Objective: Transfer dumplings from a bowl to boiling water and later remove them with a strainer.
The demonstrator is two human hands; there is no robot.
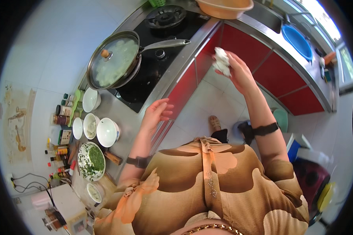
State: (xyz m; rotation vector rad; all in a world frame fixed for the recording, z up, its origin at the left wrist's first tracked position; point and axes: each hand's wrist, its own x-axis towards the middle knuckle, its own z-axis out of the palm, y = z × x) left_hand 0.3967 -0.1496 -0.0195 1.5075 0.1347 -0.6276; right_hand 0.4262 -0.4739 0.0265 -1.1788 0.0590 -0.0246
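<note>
A crumpled white tissue or cloth (222, 62) is gripped in my right hand (238, 70), held out above the tiled floor in front of the red cabinets. My left hand (157, 114) holds nothing, and its fingers are loosely apart beside the counter's front edge. Nearest to it is the black glass hob (153, 70). A frying pan (138, 51) with a long metal handle stands on the left burner. Its glass lid (114, 63) has a wooden knob, and pale pieces of food show blurred through the fogged glass.
White bowls (107, 132) and a bowl of chopped greens (91, 161) crowd the left counter, beside jars and bottles (61, 110). A wooden handle (113, 157) juts out there. An orange basin (226, 7) stands at the corner, a blue basin (297, 42) by the sink (261, 17).
</note>
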